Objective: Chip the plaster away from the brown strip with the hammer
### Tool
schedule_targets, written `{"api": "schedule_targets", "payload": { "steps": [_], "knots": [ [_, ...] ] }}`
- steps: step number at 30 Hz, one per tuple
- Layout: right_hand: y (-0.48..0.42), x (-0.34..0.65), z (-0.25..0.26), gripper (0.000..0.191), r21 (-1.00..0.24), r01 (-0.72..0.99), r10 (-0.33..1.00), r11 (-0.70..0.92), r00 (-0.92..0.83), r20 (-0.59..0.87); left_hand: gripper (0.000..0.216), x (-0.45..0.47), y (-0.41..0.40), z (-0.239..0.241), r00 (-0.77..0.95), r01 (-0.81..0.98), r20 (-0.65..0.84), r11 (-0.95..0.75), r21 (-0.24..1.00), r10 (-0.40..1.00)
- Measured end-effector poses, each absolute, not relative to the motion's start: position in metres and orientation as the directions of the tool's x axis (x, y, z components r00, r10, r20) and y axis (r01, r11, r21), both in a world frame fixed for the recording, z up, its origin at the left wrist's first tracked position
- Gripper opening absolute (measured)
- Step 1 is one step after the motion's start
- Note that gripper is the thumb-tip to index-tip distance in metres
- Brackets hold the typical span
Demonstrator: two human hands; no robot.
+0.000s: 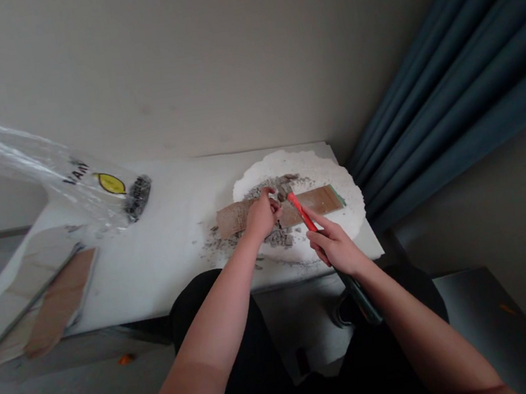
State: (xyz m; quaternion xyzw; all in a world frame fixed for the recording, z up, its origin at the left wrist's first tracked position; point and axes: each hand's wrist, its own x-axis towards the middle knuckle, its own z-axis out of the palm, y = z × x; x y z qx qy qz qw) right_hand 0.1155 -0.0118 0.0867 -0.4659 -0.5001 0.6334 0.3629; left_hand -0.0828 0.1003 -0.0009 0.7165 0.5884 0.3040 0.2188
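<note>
My right hand [335,247] is closed round the handle of a hammer [301,212] with a red neck and a dark grip; its head rests near the middle of a brown board [317,201]. My left hand [262,214] is pinched shut on a small grey piece I cannot make out, right beside the hammer head. The board lies across a round white plate [345,210] strewn with grey crumbs and rubble [279,237].
The plate sits on a low white table [172,251] against a beige wall. A clear plastic bag [64,175] with a yellow label lies at the table's left. Flat boards [55,303] lean at the left edge. A blue curtain [449,81] hangs at right.
</note>
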Motion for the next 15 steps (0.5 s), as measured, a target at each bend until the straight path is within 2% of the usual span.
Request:
{"api": "schedule_targets", "payload": {
  "steps": [5, 10, 15],
  "knots": [
    [-0.0133, 0.1141, 0.0864, 0.076, -0.980, -0.021, 0.938, -0.196, -0.294, -0.181, 0.049, -0.0830, 0.0999, 0.0015, 0.132, 0.716, 0.172, -0.214, 0.664, 0.976],
    [-0.0124, 0.1141, 0.0836, 0.075, -0.975, 0.009, 0.928, -0.220, -0.305, -0.213, 0.050, -0.0829, 0.0978, 0.0031, 0.108, 0.706, 0.169, -0.195, 0.681, 0.980],
    [-0.0119, 0.1147, 0.0795, 0.073, -0.986, 0.000, 0.941, -0.165, -0.300, -0.157, 0.048, -0.0825, 0.0971, 0.0038, 0.122, 0.697, 0.165, -0.203, 0.688, 0.979]
  ]
}}
